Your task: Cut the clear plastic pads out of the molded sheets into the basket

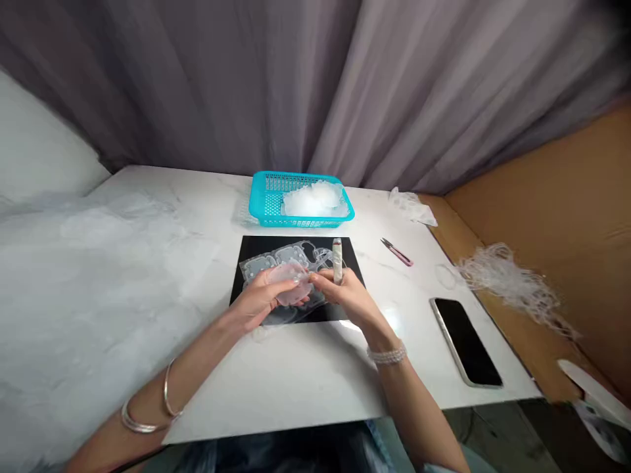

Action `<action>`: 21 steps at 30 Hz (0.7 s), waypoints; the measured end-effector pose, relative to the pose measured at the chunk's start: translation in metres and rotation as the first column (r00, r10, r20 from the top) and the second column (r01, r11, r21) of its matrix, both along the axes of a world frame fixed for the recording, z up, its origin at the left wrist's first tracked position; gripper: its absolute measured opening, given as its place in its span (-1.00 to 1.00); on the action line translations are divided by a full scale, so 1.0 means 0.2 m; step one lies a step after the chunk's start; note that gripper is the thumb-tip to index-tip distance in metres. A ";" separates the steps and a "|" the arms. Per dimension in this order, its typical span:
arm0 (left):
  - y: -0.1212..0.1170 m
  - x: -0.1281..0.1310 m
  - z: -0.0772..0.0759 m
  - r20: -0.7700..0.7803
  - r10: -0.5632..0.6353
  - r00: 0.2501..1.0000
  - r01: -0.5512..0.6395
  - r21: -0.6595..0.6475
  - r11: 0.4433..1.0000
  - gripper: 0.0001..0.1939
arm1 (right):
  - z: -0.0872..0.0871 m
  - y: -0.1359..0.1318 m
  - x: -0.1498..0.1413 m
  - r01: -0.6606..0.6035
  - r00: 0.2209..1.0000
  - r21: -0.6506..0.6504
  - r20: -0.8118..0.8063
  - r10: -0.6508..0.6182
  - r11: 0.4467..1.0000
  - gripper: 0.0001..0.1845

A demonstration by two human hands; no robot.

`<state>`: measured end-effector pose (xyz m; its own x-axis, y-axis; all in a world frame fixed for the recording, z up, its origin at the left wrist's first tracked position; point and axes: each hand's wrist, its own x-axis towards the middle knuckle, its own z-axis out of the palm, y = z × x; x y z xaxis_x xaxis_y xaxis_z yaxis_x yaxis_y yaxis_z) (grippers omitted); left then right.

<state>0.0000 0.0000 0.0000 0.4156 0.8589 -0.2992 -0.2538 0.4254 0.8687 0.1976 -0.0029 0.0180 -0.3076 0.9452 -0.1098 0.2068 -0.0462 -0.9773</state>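
Observation:
My left hand (251,303) is closed on a translucent, milky-pink moulded piece (289,293), with the thumb lying across its face. At that piece's right edge, the thumb and fingertips of my right hand (350,297) are pinched together. A slim tool with a cream-wrapped handle (337,261) stands upright in my right hand; its working end is hidden by the fingers. Below both hands, a clear moulded sheet (290,255) with rounded shapes and loose-looking strips lies on a black mat (250,244).
Behind the mat, a blue basket (302,222) holds whitish translucent pieces (318,199). Pink-handled thread snips (397,252) and a phone (466,341) lie to the right. Stringy clear scraps (513,276) sit by the cardboard wall (552,197). Piled translucent plastic (98,315) covers the left side.

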 end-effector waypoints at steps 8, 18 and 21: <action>-0.01 0.02 0.01 -0.111 0.017 0.994 0.000 0.157 0.988 -0.67 | 0.00 0.02 0.05 0.021 0.995 -0.005 0.102 -0.020 1.000 -0.68; -0.02 -0.01 0.03 -0.130 0.060 0.990 -0.022 0.274 0.961 -0.72 | 0.05 -0.01 0.06 -0.050 0.997 -0.047 -0.061 0.048 0.998 -0.76; -0.02 -0.01 0.04 -0.114 0.060 0.992 -0.023 0.303 0.953 -0.75 | 0.06 -0.02 0.06 -0.036 0.997 -0.036 -0.072 0.034 0.999 -0.78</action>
